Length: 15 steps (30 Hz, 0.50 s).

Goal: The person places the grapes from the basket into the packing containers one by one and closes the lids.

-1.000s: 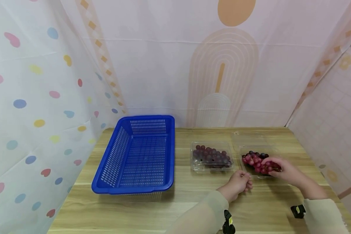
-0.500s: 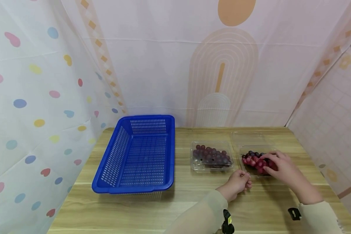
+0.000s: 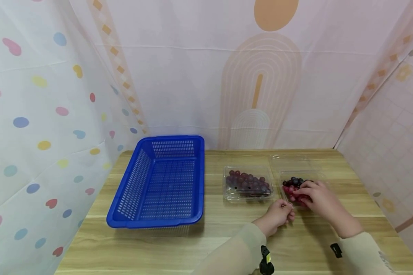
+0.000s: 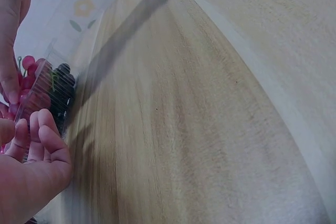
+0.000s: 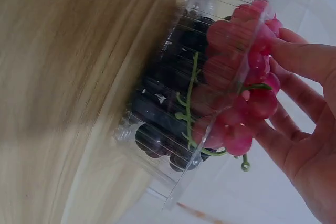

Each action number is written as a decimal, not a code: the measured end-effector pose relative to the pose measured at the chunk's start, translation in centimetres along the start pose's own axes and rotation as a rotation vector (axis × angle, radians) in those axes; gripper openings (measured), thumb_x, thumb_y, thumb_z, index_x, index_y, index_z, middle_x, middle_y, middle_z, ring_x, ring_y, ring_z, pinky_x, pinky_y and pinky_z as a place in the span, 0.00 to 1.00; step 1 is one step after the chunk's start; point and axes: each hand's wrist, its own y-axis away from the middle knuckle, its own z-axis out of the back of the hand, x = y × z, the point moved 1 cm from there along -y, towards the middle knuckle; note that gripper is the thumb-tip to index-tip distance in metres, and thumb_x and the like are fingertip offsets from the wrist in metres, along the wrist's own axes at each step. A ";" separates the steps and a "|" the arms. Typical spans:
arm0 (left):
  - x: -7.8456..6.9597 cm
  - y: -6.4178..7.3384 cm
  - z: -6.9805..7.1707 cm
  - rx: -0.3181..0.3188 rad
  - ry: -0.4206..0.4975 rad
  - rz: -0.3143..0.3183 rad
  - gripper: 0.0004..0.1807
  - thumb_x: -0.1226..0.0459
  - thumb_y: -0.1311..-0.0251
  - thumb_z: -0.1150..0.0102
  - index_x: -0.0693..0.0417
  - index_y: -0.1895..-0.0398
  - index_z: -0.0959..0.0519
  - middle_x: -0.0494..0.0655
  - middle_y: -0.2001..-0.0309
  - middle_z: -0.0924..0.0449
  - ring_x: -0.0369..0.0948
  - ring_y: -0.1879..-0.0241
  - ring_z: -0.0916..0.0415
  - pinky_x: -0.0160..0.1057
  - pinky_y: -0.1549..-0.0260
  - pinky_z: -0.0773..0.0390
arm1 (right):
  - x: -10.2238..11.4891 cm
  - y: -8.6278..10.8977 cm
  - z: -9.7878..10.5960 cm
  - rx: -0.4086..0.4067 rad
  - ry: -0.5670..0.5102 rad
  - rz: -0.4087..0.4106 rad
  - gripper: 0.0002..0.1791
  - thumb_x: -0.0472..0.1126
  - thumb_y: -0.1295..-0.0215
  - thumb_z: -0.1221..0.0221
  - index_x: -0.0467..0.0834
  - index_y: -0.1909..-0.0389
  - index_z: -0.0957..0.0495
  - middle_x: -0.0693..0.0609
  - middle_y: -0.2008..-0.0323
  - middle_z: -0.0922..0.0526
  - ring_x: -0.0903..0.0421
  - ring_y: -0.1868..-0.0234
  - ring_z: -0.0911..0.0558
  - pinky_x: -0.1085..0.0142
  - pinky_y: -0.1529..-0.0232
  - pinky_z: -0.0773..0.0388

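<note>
A bunch of red grapes (image 5: 261, 103) lies over dark grapes (image 5: 157, 106) in an open clear plastic box (image 3: 285, 175) on the right of the table. My right hand (image 3: 318, 196) holds the red bunch from above, its thumb and fingers against the berries in the right wrist view. Green stems (image 5: 190, 103) show through the box wall. My left hand (image 3: 277, 214) pinches the near left corner of that box, close to the right fingers. In the left wrist view, the left fingers (image 4: 44, 135) curl at the box's edge. Part of the red bunch is hidden behind my right hand.
A second clear box of grapes (image 3: 248, 184), lid down, stands left of the open one. The open box's clear lid (image 3: 289, 162) lies back behind it. A big blue plastic basket (image 3: 200, 183) stands further left. Patterned cloth (image 3: 186, 88) hangs behind the table.
My right hand has shifted left over the red grapes, from the right end of the bunch toward its middle. My left hand has kept its place at the box corner.
</note>
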 end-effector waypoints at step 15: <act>0.1 -0.1 0.0 0.005 0.010 -0.002 0.07 0.63 0.31 0.52 0.54 0.68 0.28 0.47 0.73 0.21 0.38 0.72 0.22 0.31 0.76 0.31 | -0.6 1.4 -1.1 -0.229 -0.092 -0.024 0.20 0.36 0.58 0.26 0.40 0.62 0.20 0.40 0.56 0.22 0.38 0.53 0.29 0.42 0.53 0.31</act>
